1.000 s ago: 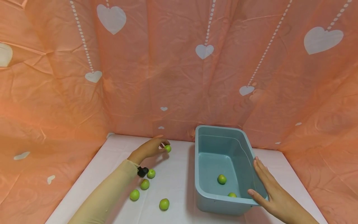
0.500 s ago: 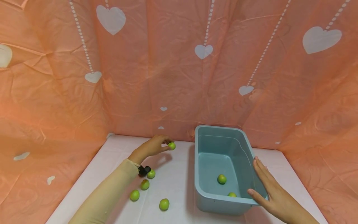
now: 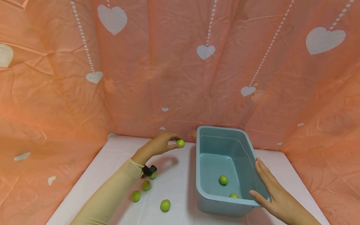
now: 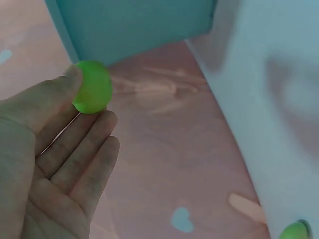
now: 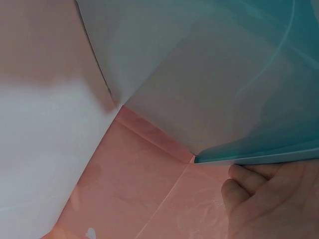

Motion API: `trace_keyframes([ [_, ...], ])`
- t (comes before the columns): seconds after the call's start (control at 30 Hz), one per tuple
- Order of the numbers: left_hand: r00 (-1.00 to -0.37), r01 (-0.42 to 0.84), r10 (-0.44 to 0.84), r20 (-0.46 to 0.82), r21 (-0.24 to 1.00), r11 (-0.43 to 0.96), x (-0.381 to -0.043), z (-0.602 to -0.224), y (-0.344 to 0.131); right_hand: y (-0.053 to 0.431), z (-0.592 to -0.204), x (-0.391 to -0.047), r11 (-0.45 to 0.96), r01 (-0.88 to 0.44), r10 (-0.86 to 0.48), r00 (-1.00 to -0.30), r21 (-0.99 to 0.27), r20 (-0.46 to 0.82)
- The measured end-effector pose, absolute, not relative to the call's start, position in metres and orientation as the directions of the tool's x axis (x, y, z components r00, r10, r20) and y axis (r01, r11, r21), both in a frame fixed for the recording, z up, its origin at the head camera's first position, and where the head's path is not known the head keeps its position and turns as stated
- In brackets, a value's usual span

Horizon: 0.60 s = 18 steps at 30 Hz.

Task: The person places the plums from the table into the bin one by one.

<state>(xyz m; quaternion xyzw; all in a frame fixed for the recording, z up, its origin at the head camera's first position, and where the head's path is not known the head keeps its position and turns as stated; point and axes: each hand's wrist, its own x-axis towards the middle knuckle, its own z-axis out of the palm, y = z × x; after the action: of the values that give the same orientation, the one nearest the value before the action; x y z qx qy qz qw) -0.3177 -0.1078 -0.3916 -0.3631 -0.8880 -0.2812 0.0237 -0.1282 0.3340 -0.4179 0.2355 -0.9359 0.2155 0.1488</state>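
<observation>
Your left hand (image 3: pixel 161 144) pinches a green fruit (image 3: pixel 180 143) between thumb and fingers, raised above the worktop (image 3: pixel 180 184) left of the blue-grey bin (image 3: pixel 198 175). Your right hand (image 3: pixel 277 198) rests on the bin's right rim, fingers nearly straight, thumb spread across the near corner. Your black wrist device (image 3: pixel 149 170) partly covers a second fruit (image 3: pixel 153 176); the bin's near rim cuts off a third fruit (image 3: pixel 233 196).
</observation>
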Motion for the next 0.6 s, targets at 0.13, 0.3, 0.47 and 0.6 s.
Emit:
trace_keyframes([
  [0.13,-0.717,0.676,0.647,0.258,0.485,0.555,-0.313,-0.384,-0.101,0.334,-0.418,-0.129,0.797,-0.509,-0.382,-0.842,-0.326,0.381],
  [0.3,-0.716,0.679,0.644,0.268,0.481,0.554,-0.307,-0.377,-0.093,0.333,-0.417,-0.128,0.805,-0.495,-0.377,-0.853,-0.327,0.362],
  [0.47,-0.707,0.69,0.651,0.275,0.472,0.549,-0.3,-0.368,-0.081,0.334,-0.417,-0.128,0.805,-0.499,-0.382,-0.85,-0.321,0.364],
  [0.6,-0.666,0.719,0.688,0.287,0.491,0.491,-0.296,-0.363,-0.068,0.334,-0.417,-0.128,0.803,-0.506,-0.384,-0.844,-0.315,0.375],
])
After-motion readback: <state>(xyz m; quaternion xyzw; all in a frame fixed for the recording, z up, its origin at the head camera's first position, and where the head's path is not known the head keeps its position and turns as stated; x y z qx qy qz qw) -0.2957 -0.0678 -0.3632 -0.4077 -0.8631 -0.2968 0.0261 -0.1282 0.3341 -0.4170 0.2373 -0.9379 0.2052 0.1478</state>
